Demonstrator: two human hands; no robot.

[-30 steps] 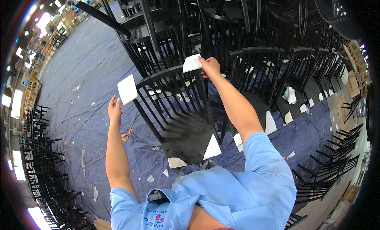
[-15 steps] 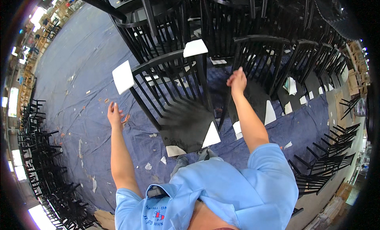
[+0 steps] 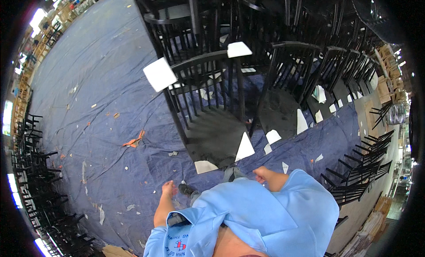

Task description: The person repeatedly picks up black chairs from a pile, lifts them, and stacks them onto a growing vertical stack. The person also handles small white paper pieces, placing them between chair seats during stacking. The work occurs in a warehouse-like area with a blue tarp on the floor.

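Note:
A black spindle-back chair (image 3: 214,131) stands right in front of me. White foam-like pads cap both upper corners of its backrest: one pad (image 3: 160,74) on the left, another pad (image 3: 239,49) on the right. White pieces also cover the front corners of its seat: a left corner piece (image 3: 206,166) and a right corner piece (image 3: 245,147). Low by my left side, my left hand (image 3: 168,188) has loosely bent fingers, with nothing seen in it. Near my right hip is my right hand (image 3: 262,174), its fingers curled and partly hidden. Neither hand touches the chair.
More black chairs (image 3: 281,109) with white corner pieces run off to the right. Stacked chairs (image 3: 186,13) stand behind. A wrinkled blue sheet (image 3: 102,102) with scraps and orange bits (image 3: 134,140) covers the floor. Dark chair frames (image 3: 361,173) lie at right; others (image 3: 40,177) line the left.
Both hands have drawn back from beside the chair's backrest toward my body. My view has shifted, so the chair sits farther right, and one shoe now shows on the left.

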